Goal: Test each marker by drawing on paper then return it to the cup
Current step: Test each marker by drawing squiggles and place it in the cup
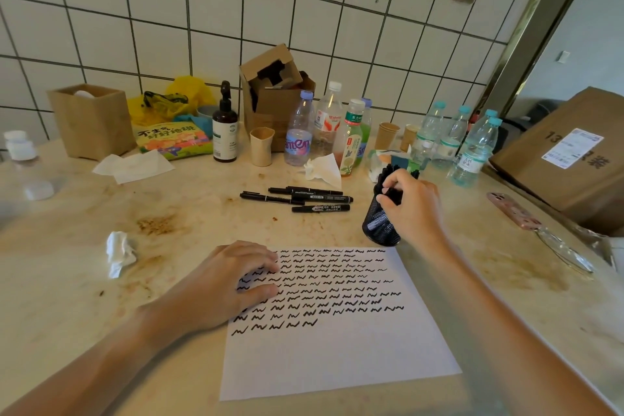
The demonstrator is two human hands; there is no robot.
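A white sheet of paper (337,341) covered in rows of black squiggles lies on the counter in front of me. My left hand (233,280) rests flat on its upper left corner, fingers straight. A black mesh cup (380,224) holding several black markers stands just beyond the paper's top right corner. My right hand (413,203) is at the cup's rim, fingertips pinching a black marker (393,194) that stands in the cup. Several more black markers (304,199) lie loose on the counter behind the paper.
Plastic bottles (300,132), paper cups (386,135), a dark spray bottle (225,132) and cardboard boxes (273,94) crowd the back by the tiled wall. Crumpled tissue (120,253) lies left. A phone (513,211) and a large carton (567,159) sit right.
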